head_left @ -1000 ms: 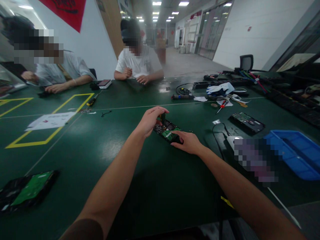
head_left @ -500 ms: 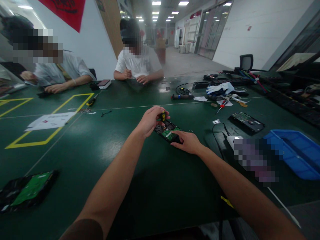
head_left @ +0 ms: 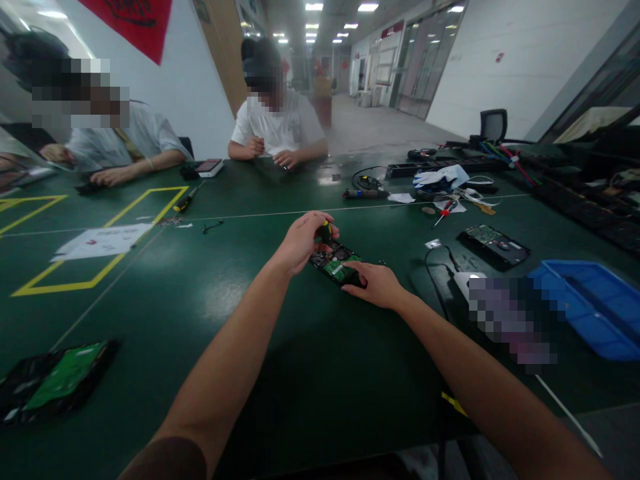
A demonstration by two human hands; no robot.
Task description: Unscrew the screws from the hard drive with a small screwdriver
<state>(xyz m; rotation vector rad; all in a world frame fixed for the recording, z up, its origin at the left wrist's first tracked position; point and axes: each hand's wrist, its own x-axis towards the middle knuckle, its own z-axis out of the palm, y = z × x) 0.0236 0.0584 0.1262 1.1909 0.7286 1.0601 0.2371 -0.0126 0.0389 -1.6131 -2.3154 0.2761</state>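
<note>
A hard drive [head_left: 334, 268] with a green circuit board lies on the green table in front of me. My left hand [head_left: 303, 241] is closed round a black-and-yellow screwdriver [head_left: 325, 231], held over the drive's far left part. The screwdriver's tip is hidden from view. At the drive's near right end, my right hand [head_left: 373, 283] grips it, with fingers on the board and the thumb along the near side.
Another hard drive [head_left: 493, 245] lies to the right, near a blue tray [head_left: 595, 307] and a white corded device [head_left: 470, 279]. A green-boarded unit [head_left: 63, 377] is at the near left. Two people sit across the table [head_left: 210, 360], and a screwdriver [head_left: 186, 200] lies at the far left.
The yellow-and-black screwdriver handle has turned slightly in my left hand. My right hand and the hard drive stay in place.
</note>
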